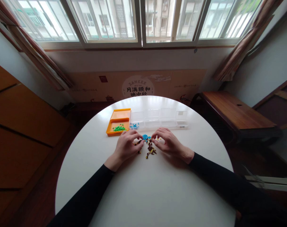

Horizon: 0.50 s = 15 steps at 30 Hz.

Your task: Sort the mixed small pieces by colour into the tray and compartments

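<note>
A small pile of loose pieces lies on the white table between my hands. Blue pieces (pixel 145 137) form its far side, and dark brown and yellow pieces (pixel 151 148) trail towards me. My left hand (pixel 128 144) rests at the pile's left edge, thumb and index finger curved and slightly apart. From the right, my right hand (pixel 169 142) reaches to the same pile, its thumb and index tips also apart beside the blue pieces. No piece can be made out in either hand. Some brown and yellow bits are partly hidden by the fingers.
Behind my left hand stands an open orange box (pixel 118 121) with green pieces (pixel 119 128). Adjoining it is a clear compartment box (pixel 157 123), lids raised, with blue pieces (pixel 134 125) in its left compartment. The round white table (pixel 143 192) has a curved edge. A wooden bench (pixel 224 107) stands right.
</note>
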Motion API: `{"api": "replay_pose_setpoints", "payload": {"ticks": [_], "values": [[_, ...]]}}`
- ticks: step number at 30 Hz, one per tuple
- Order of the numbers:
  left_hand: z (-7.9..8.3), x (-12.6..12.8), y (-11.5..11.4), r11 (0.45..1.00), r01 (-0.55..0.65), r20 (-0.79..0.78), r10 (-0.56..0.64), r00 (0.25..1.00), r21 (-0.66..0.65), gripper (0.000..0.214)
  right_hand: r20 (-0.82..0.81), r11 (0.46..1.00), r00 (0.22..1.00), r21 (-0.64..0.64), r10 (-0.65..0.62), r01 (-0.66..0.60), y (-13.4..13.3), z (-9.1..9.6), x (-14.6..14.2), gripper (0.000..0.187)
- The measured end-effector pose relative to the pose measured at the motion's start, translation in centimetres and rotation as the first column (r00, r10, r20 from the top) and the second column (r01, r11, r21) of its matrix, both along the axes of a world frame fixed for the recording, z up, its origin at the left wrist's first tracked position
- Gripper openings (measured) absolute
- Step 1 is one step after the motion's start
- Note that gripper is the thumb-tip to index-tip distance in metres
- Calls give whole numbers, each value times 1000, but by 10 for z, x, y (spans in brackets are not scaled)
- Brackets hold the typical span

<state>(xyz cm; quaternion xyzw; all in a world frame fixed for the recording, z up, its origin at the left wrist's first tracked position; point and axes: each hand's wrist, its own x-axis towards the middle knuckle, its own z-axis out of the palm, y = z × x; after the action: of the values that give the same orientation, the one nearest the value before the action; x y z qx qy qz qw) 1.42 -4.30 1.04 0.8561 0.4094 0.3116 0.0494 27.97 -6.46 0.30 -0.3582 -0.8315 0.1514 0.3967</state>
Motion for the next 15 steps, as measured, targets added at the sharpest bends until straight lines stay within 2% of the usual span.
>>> {"api": "replay_pose_setpoints", "payload": {"ticks": [5,15], "values": [[-1,3,-2,996,-82,-21,82,996,-24,3,-3,1000,1000,0,1,-1,-1,2,0,5],[1,9,-7,992,-112,-13,111,994,-55,5,1,1000,1000,4,-4,4,1,-1,-1,4]]}}
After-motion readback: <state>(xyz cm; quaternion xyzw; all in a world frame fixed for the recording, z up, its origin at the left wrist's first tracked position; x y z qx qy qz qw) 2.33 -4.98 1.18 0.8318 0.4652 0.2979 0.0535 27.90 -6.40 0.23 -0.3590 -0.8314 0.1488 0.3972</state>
